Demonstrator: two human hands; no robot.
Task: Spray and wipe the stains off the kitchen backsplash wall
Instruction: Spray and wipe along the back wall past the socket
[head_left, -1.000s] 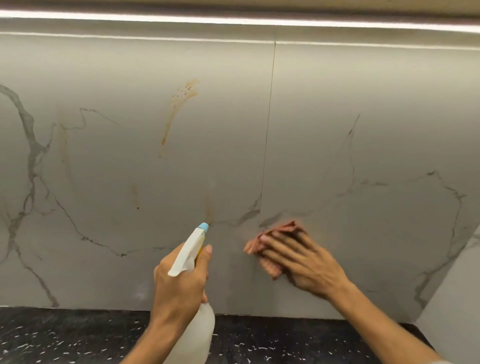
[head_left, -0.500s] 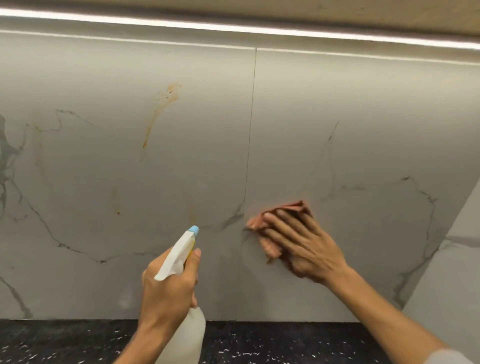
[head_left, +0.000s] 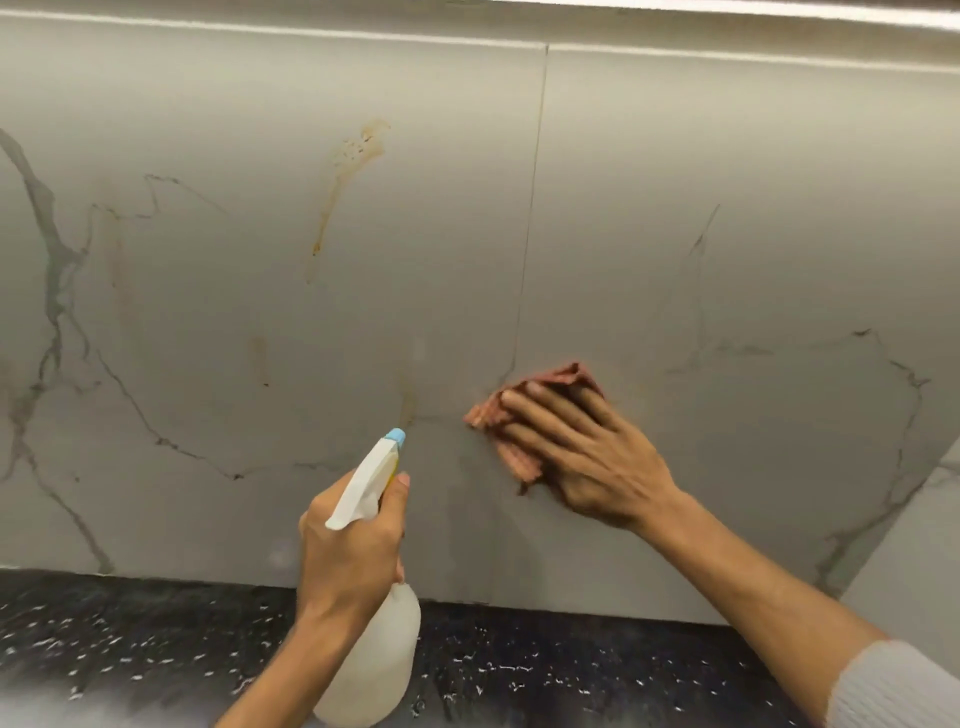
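Observation:
The grey marble-look backsplash (head_left: 727, 182) fills the view. A long orange-brown stain (head_left: 345, 176) runs down its upper middle, and fainter brown streaks (head_left: 408, 400) sit lower, just above the sprayer tip. My left hand (head_left: 348, 551) grips a white spray bottle (head_left: 384, 660) with a blue nozzle, pointed at the wall, index finger along the trigger. My right hand (head_left: 582, 452) presses a crumpled pink cloth (head_left: 498, 415) flat against the wall right of the tile joint; the fingers cover most of the cloth.
A black speckled countertop (head_left: 130, 644) runs along the bottom. A vertical tile joint (head_left: 535, 208) splits the backsplash. A side wall (head_left: 924, 545) meets it at the right corner. A light strip (head_left: 779, 10) glows along the top edge.
My right hand has slid the cloth a little along the wall near the tile joint. My left hand keeps the bottle aimed at the wall. The camera has shifted slightly.

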